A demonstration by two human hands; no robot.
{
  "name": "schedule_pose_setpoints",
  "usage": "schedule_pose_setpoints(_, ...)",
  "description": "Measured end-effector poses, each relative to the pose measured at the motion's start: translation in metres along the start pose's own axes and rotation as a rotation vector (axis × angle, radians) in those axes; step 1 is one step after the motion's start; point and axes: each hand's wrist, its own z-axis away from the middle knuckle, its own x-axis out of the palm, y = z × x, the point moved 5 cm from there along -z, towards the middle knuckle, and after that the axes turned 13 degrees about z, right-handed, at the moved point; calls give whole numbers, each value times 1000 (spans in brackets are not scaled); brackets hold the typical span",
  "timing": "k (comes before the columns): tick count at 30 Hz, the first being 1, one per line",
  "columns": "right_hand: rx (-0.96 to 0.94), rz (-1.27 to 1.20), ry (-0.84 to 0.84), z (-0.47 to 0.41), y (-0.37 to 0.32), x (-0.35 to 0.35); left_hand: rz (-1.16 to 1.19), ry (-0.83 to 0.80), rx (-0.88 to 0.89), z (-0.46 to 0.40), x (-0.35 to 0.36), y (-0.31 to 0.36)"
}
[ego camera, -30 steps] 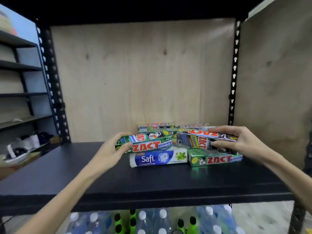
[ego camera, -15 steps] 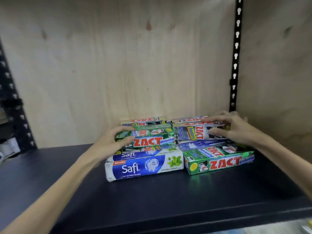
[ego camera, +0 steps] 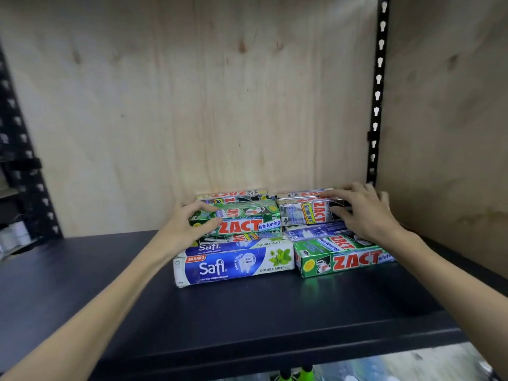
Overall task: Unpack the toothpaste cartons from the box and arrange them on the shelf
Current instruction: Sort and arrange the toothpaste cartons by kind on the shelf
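Head view: two hands settling cartons onto a stack at the back right of a black shelf (ego camera: 247, 320).
Left hand (ego camera: 182, 232): fingers curled over the top and thumb on the front of the green Zact Whitening carton (ego camera: 248, 220), probably to square it on the Safi carton (ego camera: 233, 264) below.
Right hand (ego camera: 365, 215): fingers spread across the top and thumb on the front of the silver Zact Smokers carton (ego camera: 305, 214), seemingly to align its end.
Placement: labels face outward, the layers stepped back toward the plywood back panel (ego camera: 206, 105); more cartons lie behind.
Lower right: a green Zact carton (ego camera: 343, 259) lies beside the Safi carton.
Change: compared with half a second earlier, both hands keep the same cartons; the view is slightly closer.
Box: not visible.
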Motion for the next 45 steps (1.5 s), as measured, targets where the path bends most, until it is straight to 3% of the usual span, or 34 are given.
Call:
schedule_pose_setpoints(3, 9, 61, -24, 4, -8, -4, 17, -59, 20, -3, -4, 2)
schedule_pose_setpoints(7, 21, -57, 180, 27, -29, -15, 194, -56, -35, 11, -3, 9)
schedule_pose_setpoints(12, -48, -195, 192, 64, -73, -20, 371, 85, 46, 50, -7, -6)
schedule_pose_setpoints(17, -119, -276, 169, 86, -97, -21, 255, 231, 199, 87, -19, 7)
schedule_pose_setpoints(25, -172, -179, 124, 99, -126, -25, 247, 28, 56, 108, -14, -9)
schedule_pose_setpoints(30, -271, -94, 124, 104, -137, -30, 367, -5, 4, 115, -20, -17)
schedule_pose_setpoints(45, -522, -431, -80, 123, -229, -36, 296, -108, 12, 183, -118, -32)
